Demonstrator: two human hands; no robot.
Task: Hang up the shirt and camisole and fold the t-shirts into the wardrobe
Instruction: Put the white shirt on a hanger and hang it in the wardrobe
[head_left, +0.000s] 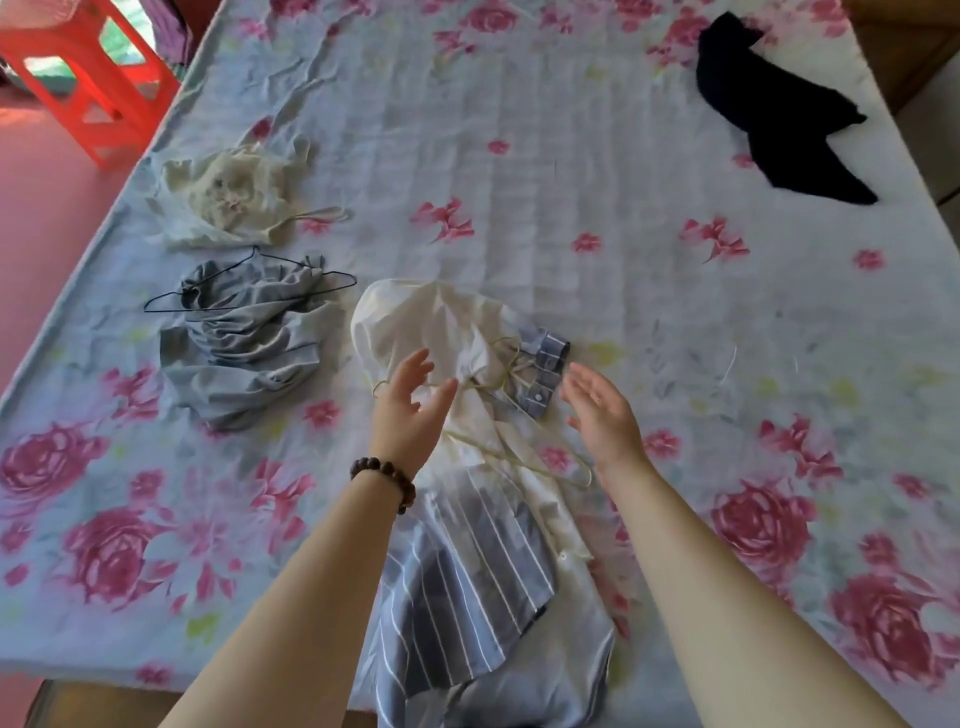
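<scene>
**At near edge of bed (571, 182): shirt & hanger under two empty hands**

Near edge, centre: shirt (457, 582) (white w/ blue-striped panels) lies bunched, its striped tail drooping over the edge toward the person. Pale wire hanger (540, 470) sits on top, partly caught among the folds. It's not inside the shoulders yet, so the hanging step looks barely begun. L hand (410, 410), beaded bracelet (387, 480) on the wrist, hovers over the white part, fingers loose & spread, grasping nothing. R hand (602, 415) is just beside the striped cuff, palm inward, likewise released & empty. Can't tell if any fingertip touches cloth.

Toward left edge, partway up: crumpled grey tee (244, 348) w/ dark wire hanger (337, 275) lying across it. Beyond it, nr left edge: cream lace camisole (234, 197), straps loose. Far right corner: dark garment (779, 114), prob. another tee. Red stool (88, 78) stands on the floor off the far left corner. Wardrobe not in view.

Risks:
- Hanger may snag if the shirt is lifted as one lump, since cloth & wire look tangled.
- Tail over the edge could drag the shirt to the floor if weight shifts that way.
- On thin wire, the shirt may slide off one side unless the shoulders are spread first.
- Dark hanger would come along if the grey tee is grabbed carelessly.
</scene>
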